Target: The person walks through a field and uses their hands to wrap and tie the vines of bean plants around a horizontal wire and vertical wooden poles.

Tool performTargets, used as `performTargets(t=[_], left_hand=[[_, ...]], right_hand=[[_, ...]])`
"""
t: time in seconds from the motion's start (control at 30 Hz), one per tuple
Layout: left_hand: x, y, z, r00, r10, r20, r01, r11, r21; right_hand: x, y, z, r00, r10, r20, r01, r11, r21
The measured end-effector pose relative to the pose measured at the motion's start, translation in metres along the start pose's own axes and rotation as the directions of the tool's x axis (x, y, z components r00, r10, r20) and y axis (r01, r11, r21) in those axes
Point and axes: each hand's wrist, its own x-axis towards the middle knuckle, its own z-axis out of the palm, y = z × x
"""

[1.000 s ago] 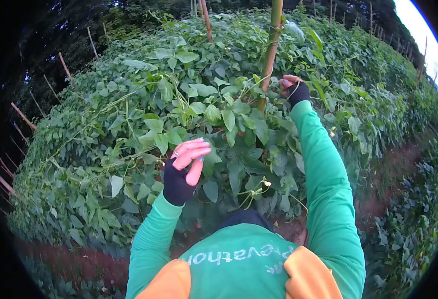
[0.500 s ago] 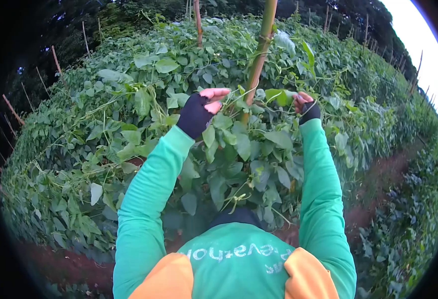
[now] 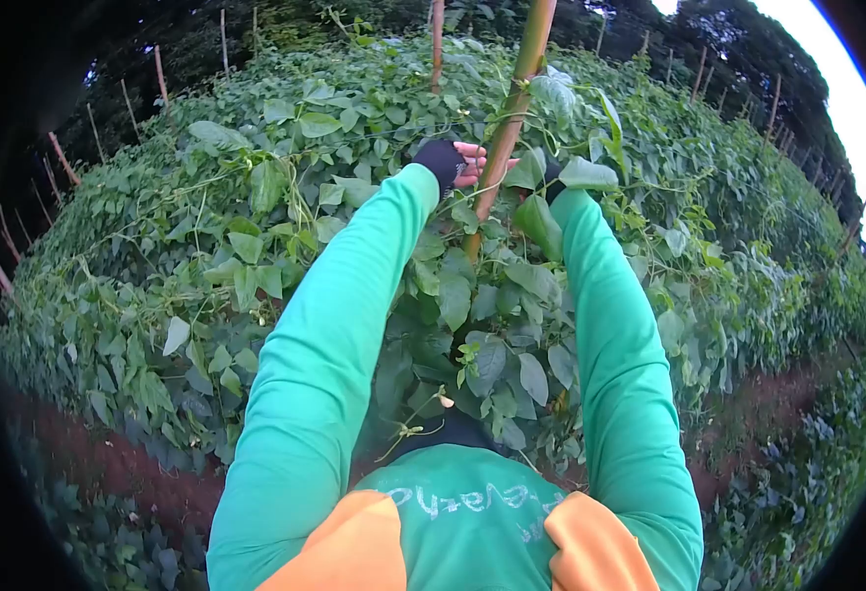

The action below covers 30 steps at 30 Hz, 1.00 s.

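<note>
Just left of the slanted bamboo pole (image 3: 512, 123), my left hand (image 3: 449, 164) wears a black fingerless glove. Its fingertips reach the pole, and whether they hold a vine cannot be made out. My right hand (image 3: 551, 179) is on the other side of the pole, mostly hidden behind broad green leaves (image 3: 588, 174). A bit of its fingers shows by the pole's right edge; what it holds is hidden. Twining vines and leaves surround both hands.
Dense climbing plants (image 3: 206, 227) fill the view ahead. Thinner stakes (image 3: 438, 44) rise behind and to both sides. Reddish soil (image 3: 157, 483) shows at the lower left and right. A thin vine with a pale flower (image 3: 446, 401) hangs near my chest.
Both hands have moved inward toward the pole and reach further forward. Leaves now cover most of my right hand, whose fingers were visible pinching a vine before.
</note>
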Motion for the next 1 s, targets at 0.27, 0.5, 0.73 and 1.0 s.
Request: performTargets(t=[0.27,0.5,0.73,1.0], left_hand=[[0.002,0.010,0.014,0.994,0.092,-0.056,-0.092,0.996,0.001],[-0.027,0.010,-0.009,0.962,0.085,-0.258,-0.112,0.989,-0.094],[-0.082,-0.025,-0.010,0.956,0.154,-0.248,-0.232,0.916,-0.326],[-0.118,-0.019,0.037,0.805,0.488,-0.339,-0.519,0.855,-0.004]], right_hand=[[0.021,0.010,0.014,0.994,-0.001,0.106,0.043,0.919,-0.391],[0.010,0.009,-0.014,0.979,-0.198,0.035,0.183,0.806,-0.562],[-0.089,0.016,0.006,0.866,-0.497,0.055,0.473,0.779,-0.411],[-0.137,0.012,0.130,0.198,-0.804,0.560,0.654,-0.317,-0.687]])
